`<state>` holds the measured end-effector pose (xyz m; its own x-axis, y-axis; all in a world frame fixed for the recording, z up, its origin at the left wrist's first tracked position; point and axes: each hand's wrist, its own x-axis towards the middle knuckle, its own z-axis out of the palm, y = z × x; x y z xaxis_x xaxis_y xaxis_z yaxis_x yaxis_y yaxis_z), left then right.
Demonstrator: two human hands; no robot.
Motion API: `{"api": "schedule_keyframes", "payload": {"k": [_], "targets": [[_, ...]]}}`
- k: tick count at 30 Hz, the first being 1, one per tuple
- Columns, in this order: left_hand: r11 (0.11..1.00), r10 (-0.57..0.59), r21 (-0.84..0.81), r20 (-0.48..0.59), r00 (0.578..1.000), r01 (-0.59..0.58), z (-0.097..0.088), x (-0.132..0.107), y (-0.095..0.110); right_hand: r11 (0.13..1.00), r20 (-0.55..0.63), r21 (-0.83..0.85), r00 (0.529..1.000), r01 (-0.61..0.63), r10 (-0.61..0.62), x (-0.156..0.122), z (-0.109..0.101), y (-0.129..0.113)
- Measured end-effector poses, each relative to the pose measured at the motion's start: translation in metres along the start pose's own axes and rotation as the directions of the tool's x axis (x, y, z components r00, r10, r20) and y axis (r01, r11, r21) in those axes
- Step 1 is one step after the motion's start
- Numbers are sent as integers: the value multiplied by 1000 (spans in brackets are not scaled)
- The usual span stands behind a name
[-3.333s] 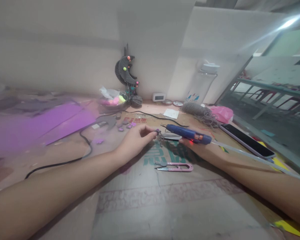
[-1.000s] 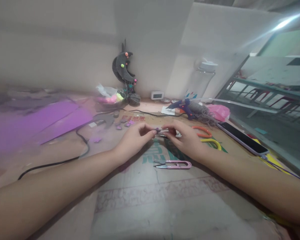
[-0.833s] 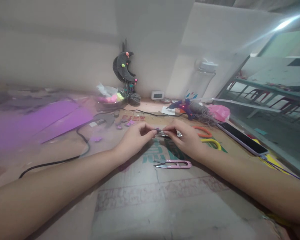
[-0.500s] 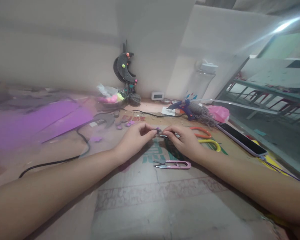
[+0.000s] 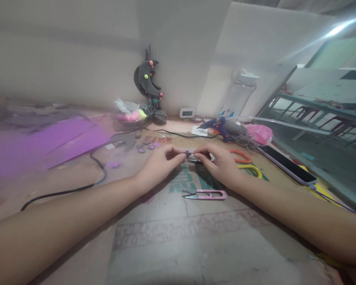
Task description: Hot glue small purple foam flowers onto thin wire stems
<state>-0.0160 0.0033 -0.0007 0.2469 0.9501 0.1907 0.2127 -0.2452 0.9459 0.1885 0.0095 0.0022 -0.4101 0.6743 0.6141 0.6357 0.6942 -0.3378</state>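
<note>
Both my hands meet over the middle of the cardboard-covered table [image 5: 178, 241]. My left hand [image 5: 161, 163] pinches a tiny purple piece [image 5: 188, 152] between thumb and fingertips. My right hand [image 5: 219, 162] pinches the same small piece from the other side, its fingertips almost touching the left ones. Just under the piece lies a silvery metal tool [image 5: 195, 159], partly hidden by my right fingers. Pink thread snips [image 5: 206, 194] lie on the cardboard just in front of my hands.
A blue glue gun [image 5: 218, 126] rests at the back beside grey yarn [image 5: 240, 134]. Orange and yellow pliers handles [image 5: 249, 166], a phone [image 5: 283, 164], a pink bag [image 5: 259, 132] lie right. Purple foam sheets [image 5: 47, 144], a black cable [image 5: 77, 190] lie left. A moon ornament [image 5: 148, 81] stands at the wall.
Since 3.3 s ago my right hand has put the glue gun down at the back and come to the small piece. Over the last second both hands hardly moved.
</note>
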Motion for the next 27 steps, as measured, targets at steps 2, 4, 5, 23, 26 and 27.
{"api": "schedule_keyframes", "payload": {"k": [2,4,5,23,26,27], "targets": [[1000,7,1,1,1000,-7,0,0,0,1000,17,8,999,28,-28,0,0,-2],[1000,22,3,-1,1000,-22,0,0,0,996,53,20,994,92,-93,-1,0,-4],[999,31,8,-1,1000,-31,0,0,0,992,74,27,989,126,-127,-2,1,-5],[997,73,31,64,995,-75,2,-3,-2,858,50,447,964,-254,260,-4,5,-17],[998,61,0,81,995,-61,2,-2,0,784,101,537,947,-311,306,-3,9,-17],[998,58,-7,86,995,-58,2,-1,1,780,106,541,946,-314,308,-3,9,-17]]}}
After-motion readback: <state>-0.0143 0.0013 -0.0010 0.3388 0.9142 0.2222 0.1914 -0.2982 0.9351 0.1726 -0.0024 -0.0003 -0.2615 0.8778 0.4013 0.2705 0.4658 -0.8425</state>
